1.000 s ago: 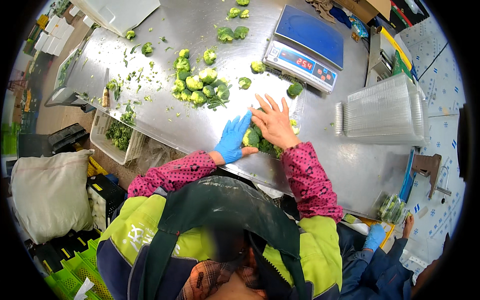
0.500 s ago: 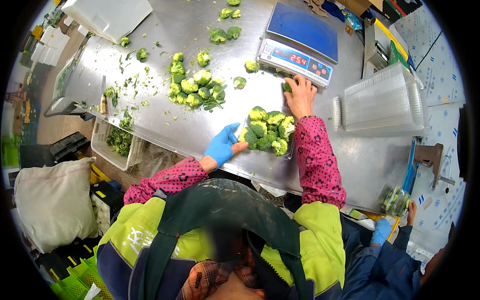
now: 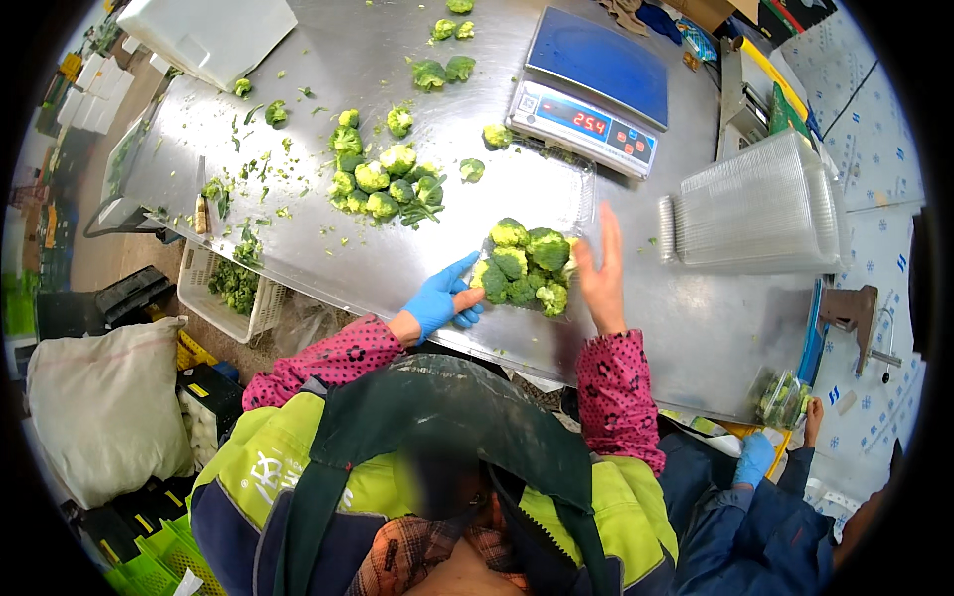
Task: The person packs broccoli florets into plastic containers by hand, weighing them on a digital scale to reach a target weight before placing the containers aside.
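Observation:
A clear plastic box (image 3: 566,310) filled with broccoli florets (image 3: 510,262) sits on the metal table in front of me. Its clear lid (image 3: 567,194) seems to be folded back toward the scale. My left hand (image 3: 437,297), in a blue glove with the thumb bare, holds the box at its left edge, the thumb by the florets and some fingers curled at the rim. On the box's right side my bare right hand (image 3: 601,278) is open, its fingers stretched upward and the thumb apart, beside the florets. I see nothing in it.
A blue-topped digital scale (image 3: 594,84) stands beyond the box. Loose broccoli (image 3: 373,177) is piled to the left, near a knife (image 3: 202,204). Stacked clear boxes (image 3: 760,214) are at right. A white foam box (image 3: 209,35) stands far left. A co-worker's gloved hand (image 3: 756,458) is at lower right.
My right hand has come back from the scale's front edge to the box's right side and opened. A large floret now lies among those in the box. My left hand's fingers have curled at the rim.

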A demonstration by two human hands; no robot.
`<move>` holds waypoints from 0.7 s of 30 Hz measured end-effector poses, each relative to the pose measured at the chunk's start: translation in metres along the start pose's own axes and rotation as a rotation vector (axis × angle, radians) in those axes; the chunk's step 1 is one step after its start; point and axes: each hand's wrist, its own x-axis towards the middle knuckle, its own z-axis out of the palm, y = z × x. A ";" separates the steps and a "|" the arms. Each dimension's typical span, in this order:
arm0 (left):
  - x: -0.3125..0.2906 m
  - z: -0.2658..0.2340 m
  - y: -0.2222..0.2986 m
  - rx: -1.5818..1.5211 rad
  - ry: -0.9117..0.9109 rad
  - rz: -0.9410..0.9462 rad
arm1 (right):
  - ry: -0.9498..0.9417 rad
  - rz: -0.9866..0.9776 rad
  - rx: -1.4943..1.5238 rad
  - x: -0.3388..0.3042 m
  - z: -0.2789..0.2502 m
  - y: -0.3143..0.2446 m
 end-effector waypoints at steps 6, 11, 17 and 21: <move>-0.001 -0.005 0.004 0.003 -0.001 -0.010 | 0.246 0.044 0.133 0.021 0.021 0.027; 0.001 -0.007 0.005 -0.032 -0.007 -0.026 | 0.116 -0.071 -0.530 0.047 0.070 0.015; -0.002 -0.005 0.001 -0.055 0.003 -0.015 | 0.313 0.383 0.452 0.045 0.024 0.002; -0.003 -0.006 0.009 -0.058 0.019 -0.016 | 0.006 0.499 0.795 0.036 0.015 0.039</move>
